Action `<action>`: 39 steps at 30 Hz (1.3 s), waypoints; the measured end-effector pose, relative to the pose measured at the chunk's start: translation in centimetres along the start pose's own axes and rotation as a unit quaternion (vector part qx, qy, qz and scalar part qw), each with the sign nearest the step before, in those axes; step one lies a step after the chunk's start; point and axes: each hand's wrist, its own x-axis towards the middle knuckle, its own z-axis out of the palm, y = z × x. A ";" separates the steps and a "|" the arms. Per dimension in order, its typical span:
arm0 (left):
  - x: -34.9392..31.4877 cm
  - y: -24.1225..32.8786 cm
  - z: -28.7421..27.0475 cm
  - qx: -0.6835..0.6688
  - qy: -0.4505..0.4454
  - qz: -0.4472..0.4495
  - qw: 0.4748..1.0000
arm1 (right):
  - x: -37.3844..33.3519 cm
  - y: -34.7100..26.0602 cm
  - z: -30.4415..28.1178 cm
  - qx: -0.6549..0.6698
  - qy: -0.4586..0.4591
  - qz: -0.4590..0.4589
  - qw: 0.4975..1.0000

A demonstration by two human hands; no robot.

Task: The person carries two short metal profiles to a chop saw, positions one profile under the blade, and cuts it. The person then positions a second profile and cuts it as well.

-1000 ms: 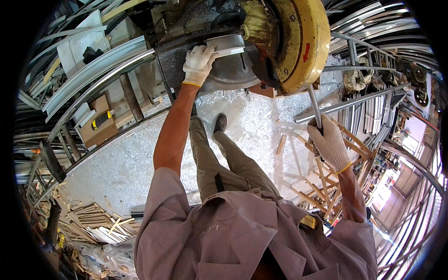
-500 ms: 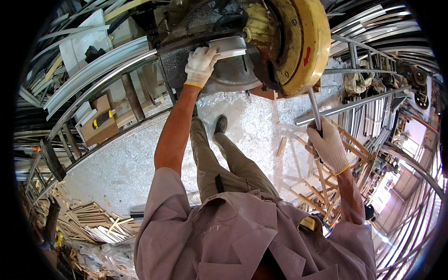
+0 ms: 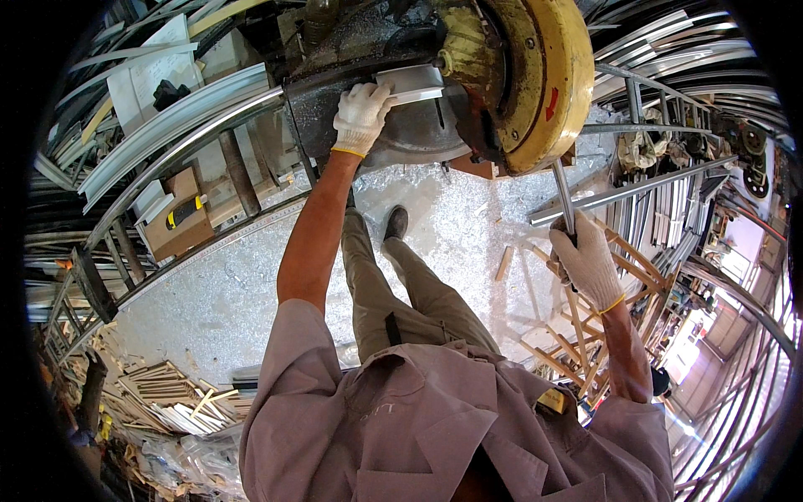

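Note:
My left hand (image 3: 363, 115), in a white knit glove, is closed on the near end of a short silvery-white metal profile (image 3: 411, 84). That piece lies on the dark saw table (image 3: 401, 142), its right end close to the yellow-guarded cut-off saw (image 3: 535, 84). The blade itself is hidden behind the round guard. My right hand (image 3: 588, 262), gloved too, wraps round the saw's metal handle bar (image 3: 564, 194), which slopes down from the guard.
Long pale profiles (image 3: 176, 125) rest on a rack at left, near a yellow-and-black tool (image 3: 185, 212) on a cardboard piece. A wooden frame (image 3: 585, 335) stands at right. Offcuts (image 3: 171, 393) are heaped at lower left. Metal chips litter the floor (image 3: 251, 293).
Almost nothing differs. The yellow saw guard sits very slightly further right; both hands keep their grip and the metal profile stays in place.

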 end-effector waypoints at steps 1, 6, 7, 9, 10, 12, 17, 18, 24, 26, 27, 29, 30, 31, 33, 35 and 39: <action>0.0 0.0 0.0 0.000 -0.003 -0.001 1.000 | 0.0 0.1 0.0 0.000 0.001 -0.002 1.000; -0.2 -0.3 0.4 -0.001 0.002 0.000 1.000 | 0.2 0.3 0.2 0.006 -0.001 0.007 1.000; -0.2 -0.4 0.4 -0.001 0.005 0.002 1.000 | 0.2 0.2 0.2 0.008 -0.001 0.008 1.000; -0.2 -0.5 0.5 -0.001 0.010 0.005 1.000 | 0.2 0.1 0.3 0.012 -0.001 0.011 1.000; -0.2 -0.5 0.5 -0.001 0.012 0.006 1.000 | 0.1 0.1 0.3 0.014 -0.001 0.011 1.000; -0.2 -0.4 0.6 0.001 0.011 0.004 1.000 | 0.1 0.3 0.4 0.015 0.000 0.010 1.000; -0.3 -0.6 0.7 0.007 0.008 0.006 1.000 | 0.2 0.2 0.5 0.013 -0.002 0.006 1.000; -0.3 -0.6 0.7 0.007 0.008 0.005 1.000 | 0.2 0.3 0.5 0.014 -0.002 0.005 1.000; -0.2 -0.3 0.5 0.008 0.005 0.002 1.000 | 0.3 0.5 0.7 0.018 -0.001 0.013 1.000; -0.1 -0.1 0.3 0.010 -0.002 -0.003 1.000 | 0.3 0.3 0.7 0.018 0.001 0.018 1.000; -0.1 0.0 0.3 0.008 -0.002 -0.005 1.000 | 0.3 0.4 0.7 0.017 0.000 0.019 1.000; 0.0 0.3 0.2 0.005 -0.002 -0.010 1.000 | 0.4 0.4 0.7 0.015 -0.001 0.021 1.000; -0.1 0.1 0.1 0.004 -0.002 -0.010 1.000 | 0.4 0.4 0.7 0.018 -0.003 0.020 1.000; -0.1 0.0 0.1 0.003 -0.003 -0.010 1.000 | 0.4 0.4 0.7 0.021 -0.005 0.019 1.000; -0.3 -0.1 0.2 0.004 -0.007 -0.011 1.000 | 0.5 0.6 0.8 0.019 -0.006 0.016 1.000; -0.4 -0.3 0.5 0.011 -0.015 -0.013 1.000 | 0.6 0.8 0.9 0.008 -0.003 0.011 1.000; -0.3 -0.4 0.5 0.013 -0.015 -0.004 1.000 | 0.4 0.4 0.9 0.017 -0.009 0.018 1.000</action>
